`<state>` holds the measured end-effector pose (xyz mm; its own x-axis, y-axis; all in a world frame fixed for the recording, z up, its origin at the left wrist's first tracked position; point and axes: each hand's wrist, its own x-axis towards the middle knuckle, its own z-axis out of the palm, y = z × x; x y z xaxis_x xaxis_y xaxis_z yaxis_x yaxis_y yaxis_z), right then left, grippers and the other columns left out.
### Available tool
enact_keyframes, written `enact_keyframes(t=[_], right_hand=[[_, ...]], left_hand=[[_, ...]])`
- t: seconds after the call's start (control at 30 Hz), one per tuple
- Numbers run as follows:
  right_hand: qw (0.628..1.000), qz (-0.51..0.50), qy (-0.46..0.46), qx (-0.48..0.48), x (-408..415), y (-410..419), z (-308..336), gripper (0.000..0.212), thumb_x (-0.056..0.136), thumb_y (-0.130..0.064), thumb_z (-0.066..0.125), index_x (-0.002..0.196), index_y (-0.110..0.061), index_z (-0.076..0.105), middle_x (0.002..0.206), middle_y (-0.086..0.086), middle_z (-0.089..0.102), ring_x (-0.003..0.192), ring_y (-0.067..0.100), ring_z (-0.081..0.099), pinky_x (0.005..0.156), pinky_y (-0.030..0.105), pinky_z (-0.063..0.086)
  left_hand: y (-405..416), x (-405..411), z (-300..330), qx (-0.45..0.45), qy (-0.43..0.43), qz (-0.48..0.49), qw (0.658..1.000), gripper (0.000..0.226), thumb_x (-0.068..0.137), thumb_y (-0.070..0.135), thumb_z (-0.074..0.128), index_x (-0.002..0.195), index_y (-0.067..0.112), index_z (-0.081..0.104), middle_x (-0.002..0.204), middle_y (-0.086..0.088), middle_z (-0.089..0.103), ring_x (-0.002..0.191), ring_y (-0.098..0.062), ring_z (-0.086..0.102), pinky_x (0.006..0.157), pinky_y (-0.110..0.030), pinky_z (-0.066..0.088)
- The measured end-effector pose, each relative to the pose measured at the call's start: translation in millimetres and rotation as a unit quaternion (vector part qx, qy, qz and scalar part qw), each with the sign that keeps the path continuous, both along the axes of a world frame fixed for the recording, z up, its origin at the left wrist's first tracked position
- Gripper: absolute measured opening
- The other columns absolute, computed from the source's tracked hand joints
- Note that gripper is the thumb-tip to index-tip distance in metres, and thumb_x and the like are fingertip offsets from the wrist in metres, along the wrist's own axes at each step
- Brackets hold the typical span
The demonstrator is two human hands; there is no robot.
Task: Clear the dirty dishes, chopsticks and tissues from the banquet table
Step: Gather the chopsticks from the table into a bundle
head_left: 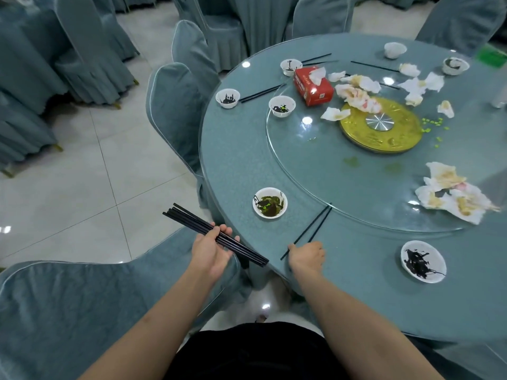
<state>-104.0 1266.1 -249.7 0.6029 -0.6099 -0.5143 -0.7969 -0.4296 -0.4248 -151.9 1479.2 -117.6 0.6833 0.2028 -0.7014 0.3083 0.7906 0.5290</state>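
Note:
My left hand [211,249] grips a bundle of several black chopsticks [192,220] off the table's near-left edge. My right hand [307,256] pinches the near ends of a pair of black chopsticks [315,226] lying on the round teal table [233,160]. Dirty white bowls stand near me: one with green sauce [269,202] and one with dark smears [423,261]. Farther off stand more dirty bowls [282,105], [227,98], [291,67] with other chopsticks [260,93]. Soiled tissues [455,193] lie on the glass turntable [315,165], and more tissues [356,91] lie near the centre.
A red tissue box [312,86] stands on the turntable beside a gold centre disc [381,127]. Green crumbs [432,124] are scattered right of it. Covered chairs [175,105], [68,311] ring the table's left side; tiled floor [82,174] lies beyond.

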Motion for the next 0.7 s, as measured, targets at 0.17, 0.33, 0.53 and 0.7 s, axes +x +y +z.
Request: enact_keyframes(t=[0.17, 0.33, 0.53, 0.7], right_hand=[[0.999, 0.044, -0.026, 0.003, 1.7, -12.5, -21.9, 0.029, 0.080, -0.026, 0.068, 0.104, -0.010, 0.063, 0.109, 0.013, 0.069, 0.102, 0.038, 0.065, 0.087, 0.044, 0.057], [0.995, 0.063, -0.061, 0.043, -3.5, -23.4, -15.4, 0.009, 0.077, -0.014, 0.065, 0.086, -0.012, 0.064, 0.089, 0.010, 0.069, 0.086, 0.036, 0.066, 0.074, 0.038, 0.056], [0.992, 0.101, -0.067, 0.033, -4.6, -32.6, -12.5, 0.012, 0.077, -0.014, 0.066, 0.088, -0.011, 0.063, 0.091, 0.010, 0.066, 0.085, 0.035, 0.064, 0.073, 0.037, 0.054], [0.989, 0.139, -0.058, 0.001, -4.8, -37.3, -16.5, 0.023, 0.078, -0.018, 0.069, 0.097, -0.008, 0.062, 0.100, 0.013, 0.065, 0.088, 0.035, 0.064, 0.075, 0.040, 0.057]], left_hand=[[-13.9, 8.6, 2.3, -0.003, 0.000, -0.006, 1.000, 0.015, 0.107, 0.004, 0.043, 0.112, 0.018, 0.045, 0.084, -0.005, 0.059, 0.080, -0.018, 0.060, 0.095, -0.048, 0.051], [-23.2, 12.7, 1.4, -0.020, -0.002, -0.009, 1.000, 0.018, 0.107, 0.004, 0.043, 0.099, 0.019, 0.049, 0.082, -0.004, 0.058, 0.080, -0.018, 0.059, 0.087, -0.046, 0.053], [-30.3, 12.6, -0.1, -0.024, -0.007, -0.007, 1.000, 0.017, 0.107, 0.004, 0.043, 0.099, 0.018, 0.048, 0.081, -0.004, 0.058, 0.079, -0.018, 0.059, 0.082, -0.044, 0.053], [-36.9, 10.1, -0.1, -0.024, 0.002, 0.003, 1.000, 0.021, 0.106, 0.003, 0.043, 0.095, 0.020, 0.050, 0.081, -0.004, 0.059, 0.081, -0.019, 0.059, 0.084, -0.046, 0.052]])
